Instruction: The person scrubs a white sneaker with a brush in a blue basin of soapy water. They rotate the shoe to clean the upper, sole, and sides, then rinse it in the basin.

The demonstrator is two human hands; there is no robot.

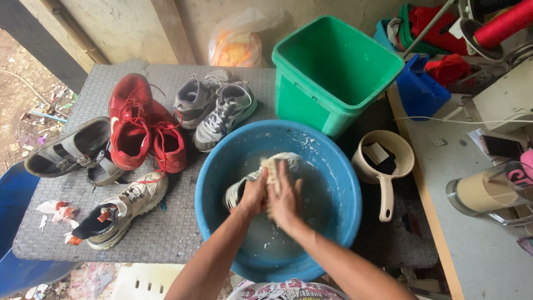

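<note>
A round blue basin point(222, 166) holds cloudy, soapy water. Inside it lies a white sneaker with dark stripes point(236, 191), partly under water. My left hand point(252, 194) grips the sneaker from the left side. My right hand point(286, 200) presses a pale scrubbing brush point(272, 169) onto the shoe's upper; most of the brush is hidden by my fingers. Both forearms reach in from the bottom of the view.
A grey mat point(166, 233) bears red sneakers point(139, 128), grey-white sneakers point(216, 108), grey sandals point(72, 150) and one silver sneaker point(119, 214). A green bucket point(333, 69) stands behind the basin, a beige dipper point(386, 166) to its right. A wooden-edged table point(477, 233) lies at right.
</note>
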